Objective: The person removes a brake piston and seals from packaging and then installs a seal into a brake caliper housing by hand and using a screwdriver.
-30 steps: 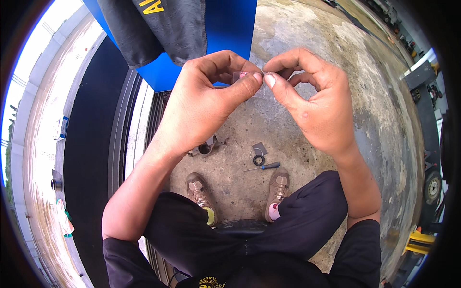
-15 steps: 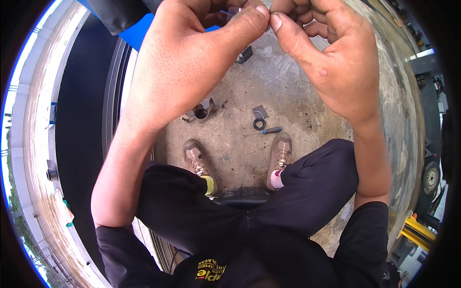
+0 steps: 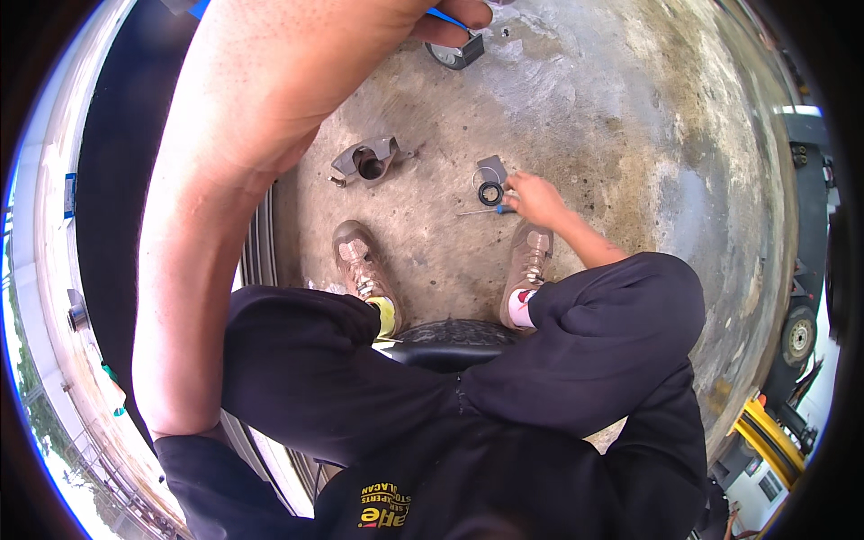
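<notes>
My right hand [image 3: 535, 200] reaches down to the floor by my right shoe, fingers apart. Its fingertips are right beside a black rubber ring [image 3: 490, 193] and cover part of the blue handle of a screwdriver [image 3: 506, 209]; whether they touch either cannot be told. A thin wire-like ring [image 3: 477, 177] and a dark grey flat piece [image 3: 494, 165] lie against the black ring. My left hand [image 3: 441, 25] is raised at the top edge, mostly cut off. Its visible fingers are curled beside a blue strip; what they hold is hidden.
A grey metal bracket-like part [image 3: 389, 155] with a round bore lies on the concrete floor, left of centre. Farther off is a dark block-shaped part [image 3: 468, 52]. My shoes [image 3: 360, 261] stand apart, with a black rounded seat [image 3: 450, 342] between my legs.
My hands were together, fingertips meeting at the top. My right hand has left the left one and come down to the ring and screwdriver; my left hand stays raised. The view has shifted.
</notes>
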Available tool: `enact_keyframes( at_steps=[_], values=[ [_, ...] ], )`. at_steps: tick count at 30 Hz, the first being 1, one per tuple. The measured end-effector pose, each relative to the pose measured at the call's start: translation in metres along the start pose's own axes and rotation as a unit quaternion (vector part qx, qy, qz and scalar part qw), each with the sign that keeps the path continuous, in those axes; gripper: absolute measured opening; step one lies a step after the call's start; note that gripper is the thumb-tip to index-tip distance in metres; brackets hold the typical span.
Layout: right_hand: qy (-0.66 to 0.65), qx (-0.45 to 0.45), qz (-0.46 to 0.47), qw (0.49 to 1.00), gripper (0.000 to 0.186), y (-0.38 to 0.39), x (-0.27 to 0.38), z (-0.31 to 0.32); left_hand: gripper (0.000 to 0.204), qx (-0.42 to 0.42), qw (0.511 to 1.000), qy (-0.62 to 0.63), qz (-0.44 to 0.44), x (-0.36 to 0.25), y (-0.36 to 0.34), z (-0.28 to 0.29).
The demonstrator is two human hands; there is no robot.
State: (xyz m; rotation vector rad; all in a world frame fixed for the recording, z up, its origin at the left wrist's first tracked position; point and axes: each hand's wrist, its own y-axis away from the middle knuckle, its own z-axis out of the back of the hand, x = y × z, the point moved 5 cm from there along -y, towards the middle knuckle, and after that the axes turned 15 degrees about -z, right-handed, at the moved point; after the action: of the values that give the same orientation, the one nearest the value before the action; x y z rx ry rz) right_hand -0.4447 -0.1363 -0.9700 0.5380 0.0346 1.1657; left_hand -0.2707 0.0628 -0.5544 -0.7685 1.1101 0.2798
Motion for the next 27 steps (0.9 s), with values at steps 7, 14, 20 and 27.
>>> enact_keyframes(
  at_steps=[7,14,20,27],
  values=[
    [0.143,-0.018,0.088,0.986,0.038,0.010,-0.016,-0.072,0.024,0.019,0.998,-0.058,-0.006,-0.003,-0.003,-0.015],
    [-0.016,0.016,0.051,0.998,0.042,0.005,0.004,0.009,0.026,0.033,0.997,-0.074,0.008,0.006,-0.004,-0.006],
    [0.067,-0.070,-0.014,0.995,0.052,0.000,-0.010,0.029,0.026,0.001,0.987,-0.151,-0.056,-0.026,0.003,-0.001],
    [0.112,-0.081,-0.056,0.989,0.053,0.026,-0.062,-0.034,0.026,-0.002,0.995,-0.091,-0.042,-0.032,0.010,0.009]
  ],
)
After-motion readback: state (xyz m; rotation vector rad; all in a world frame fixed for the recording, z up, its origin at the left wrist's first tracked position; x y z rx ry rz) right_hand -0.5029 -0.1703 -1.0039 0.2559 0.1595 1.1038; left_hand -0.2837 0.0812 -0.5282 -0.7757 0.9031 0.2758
